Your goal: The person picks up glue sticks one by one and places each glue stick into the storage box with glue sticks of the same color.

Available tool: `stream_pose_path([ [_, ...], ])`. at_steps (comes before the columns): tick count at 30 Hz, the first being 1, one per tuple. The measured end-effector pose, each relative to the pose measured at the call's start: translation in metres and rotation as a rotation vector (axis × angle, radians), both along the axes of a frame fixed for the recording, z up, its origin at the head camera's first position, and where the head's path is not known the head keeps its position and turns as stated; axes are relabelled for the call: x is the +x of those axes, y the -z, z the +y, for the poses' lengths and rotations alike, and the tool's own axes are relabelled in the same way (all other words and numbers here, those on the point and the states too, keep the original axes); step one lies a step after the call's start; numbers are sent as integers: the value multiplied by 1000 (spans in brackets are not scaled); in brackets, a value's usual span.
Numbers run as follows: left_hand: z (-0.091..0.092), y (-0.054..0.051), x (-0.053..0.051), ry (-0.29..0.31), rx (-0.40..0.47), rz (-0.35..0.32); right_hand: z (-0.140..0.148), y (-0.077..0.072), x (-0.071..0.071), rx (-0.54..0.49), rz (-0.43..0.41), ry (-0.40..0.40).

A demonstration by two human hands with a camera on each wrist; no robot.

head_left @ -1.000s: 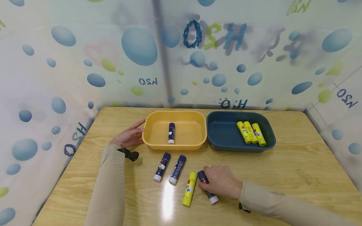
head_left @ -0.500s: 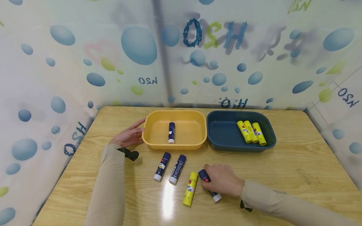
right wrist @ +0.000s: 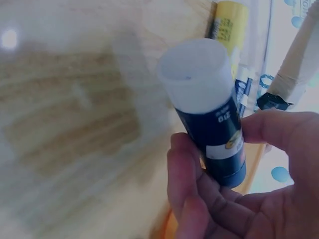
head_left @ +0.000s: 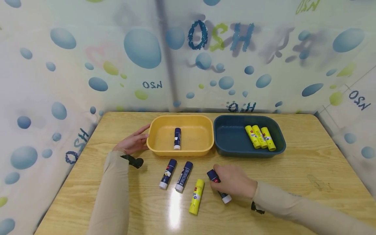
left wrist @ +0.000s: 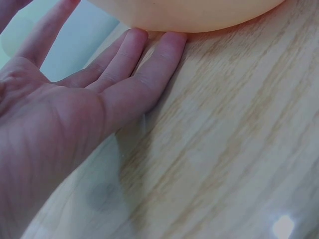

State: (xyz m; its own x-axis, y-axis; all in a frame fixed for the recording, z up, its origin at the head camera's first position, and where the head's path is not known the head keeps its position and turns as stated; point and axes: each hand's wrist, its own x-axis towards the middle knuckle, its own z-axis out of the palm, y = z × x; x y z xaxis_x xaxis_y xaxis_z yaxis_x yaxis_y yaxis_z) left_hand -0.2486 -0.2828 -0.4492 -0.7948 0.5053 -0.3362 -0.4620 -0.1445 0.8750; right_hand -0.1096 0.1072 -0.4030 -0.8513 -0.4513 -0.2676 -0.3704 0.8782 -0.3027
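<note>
My right hand [head_left: 235, 181] grips a dark blue glue stick [right wrist: 212, 127] between thumb and fingers. Its white end points toward the right wrist camera, and it appears lifted off the table. My left hand [head_left: 133, 142] touches the left side of the yellow-orange bin [head_left: 151, 150], fingertips against its wall and fingers extended. One dark blue glue stick [head_left: 177, 138] lies inside that bin. In front of it lie two more blue glue sticks, one on the left [head_left: 168, 174] and another beside it [head_left: 184, 177]. A yellow glue stick [head_left: 196, 196] lies left of my right hand.
A dark blue bin [head_left: 232, 153] stands right beside the yellow-orange one, with 3 yellow glue sticks [head_left: 259, 137] at its right side. Both bins sit near the back edge of the wooden table [head_left: 299, 156]. A patterned curtain [head_left: 188, 75] hangs behind.
My right hand has moved slightly away from me and to the right, carrying the blue glue stick with it. The left hand stays at the yellow-orange bin.
</note>
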Motion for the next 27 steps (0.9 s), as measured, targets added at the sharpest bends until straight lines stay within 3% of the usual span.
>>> stream_pose_path([
  [10,-1,0,1,13,22,7,5,-20,-13,27,29,24],
  [18,-1,0,0,16,18,16,7,-36,-20,18,104,9],
  [27,0,-1,1,7,7,10,6,-45,-29,0,80,18],
])
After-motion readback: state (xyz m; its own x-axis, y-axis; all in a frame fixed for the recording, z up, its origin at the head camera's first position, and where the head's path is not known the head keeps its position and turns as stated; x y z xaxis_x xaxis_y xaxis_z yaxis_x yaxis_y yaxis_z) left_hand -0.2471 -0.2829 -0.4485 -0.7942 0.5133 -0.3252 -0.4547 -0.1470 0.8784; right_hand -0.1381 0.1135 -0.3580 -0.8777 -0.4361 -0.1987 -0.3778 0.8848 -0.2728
